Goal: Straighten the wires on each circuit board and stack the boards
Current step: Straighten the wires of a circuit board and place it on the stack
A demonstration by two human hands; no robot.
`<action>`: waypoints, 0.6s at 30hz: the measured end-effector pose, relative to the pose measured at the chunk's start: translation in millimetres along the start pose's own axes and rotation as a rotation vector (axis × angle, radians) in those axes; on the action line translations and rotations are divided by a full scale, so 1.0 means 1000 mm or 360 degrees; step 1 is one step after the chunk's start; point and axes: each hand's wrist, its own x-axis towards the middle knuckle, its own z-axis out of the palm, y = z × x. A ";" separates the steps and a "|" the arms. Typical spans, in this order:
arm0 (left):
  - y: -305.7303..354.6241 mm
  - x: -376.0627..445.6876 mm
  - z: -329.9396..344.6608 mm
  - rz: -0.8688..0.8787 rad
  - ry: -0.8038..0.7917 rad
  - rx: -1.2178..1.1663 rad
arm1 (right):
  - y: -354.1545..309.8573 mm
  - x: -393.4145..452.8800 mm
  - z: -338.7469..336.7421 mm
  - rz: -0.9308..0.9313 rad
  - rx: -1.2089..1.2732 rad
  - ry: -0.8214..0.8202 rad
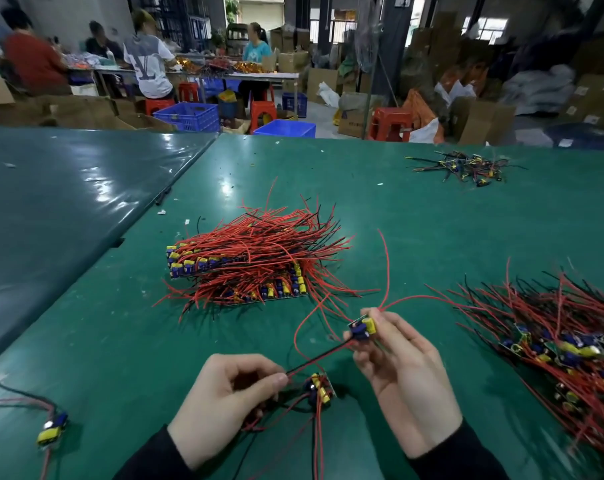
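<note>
Nearest the lens, two dark sleeves at 6 o'clock, hands over the green bench. Left hand at 7 o'clock: fingers curled, thumb and forefinger pinching the black and red wire pair near its free end. Right hand at 5 o'clock: fingers closed round a small circuit board with a yellow part and a blue part, held above the bench. The wire pair runs taut between the two hands; other red leads from the same board loop and arc up toward 1 o'clock. Between the hands lies a second board, its wires trailing under the left hand; whether that hand also grips them, cannot tell. Finished stack at 11 o'clock of the hands, boards in rows, wires lying roughly one way. Loose heap of tangled boards at 3 o'clock, likely the unsorted supply. Small far pile at 1 o'clock. One stray board at 8 o'clock. Judgement: straightening is in hand on the held board, one wire pair drawn straight, the curling red leads not yet done. Next move calls for keeping the board gripped, pulling each remaining lead through pinched fingers, then laying the board on the stack with wires aligned to those already there.
</note>
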 end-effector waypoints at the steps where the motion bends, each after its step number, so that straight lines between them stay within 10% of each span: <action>1: 0.001 0.000 -0.001 -0.0048 -0.0030 -0.0032 | -0.001 0.001 0.000 -0.0002 0.0009 -0.0009; 13: -0.001 -0.001 -0.004 0.0290 0.0107 0.0497 | 0.008 -0.013 0.004 0.0038 -0.0056 -0.0196; 18: -0.001 0.002 -0.010 0.0035 0.0028 0.0268 | -0.005 -0.001 -0.004 -0.0029 0.0265 -0.0027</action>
